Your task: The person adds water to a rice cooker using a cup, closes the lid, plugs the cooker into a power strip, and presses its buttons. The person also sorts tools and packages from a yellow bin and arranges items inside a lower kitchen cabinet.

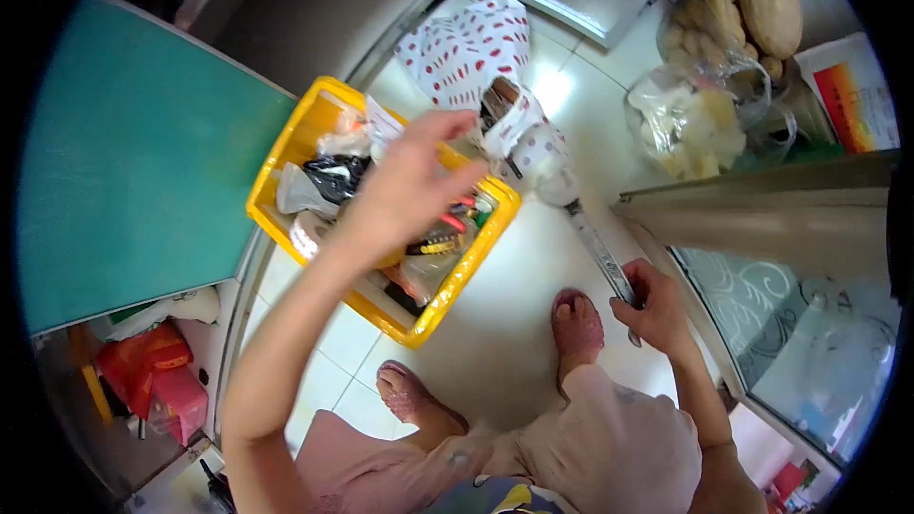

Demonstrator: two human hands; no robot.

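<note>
My right hand (657, 305) is closed around the lower end of a long metal wrench (598, 252). The wrench slants up and left, and its pale, shiny head is hard to make out. Over a yellow plastic crate (328, 95), my left hand (409, 176) is slightly blurred, with thumb and fingers apart. Nothing shows between them. Close to those fingertips lies a white plastic bag with red spots (481, 48), its mouth showing something brown and dark inside. The crate holds a black plastic bag (333, 176), a roll of tape (307, 233), red-handled tools (455, 221) and clear bags.
Clear bags of pale produce (690, 124) and a tan squash (769, 0) sit at the upper right. A glass-fronted door (762, 324) stands at right, a green panel (143, 162) at left. My feet (578, 324) are on the tiled floor.
</note>
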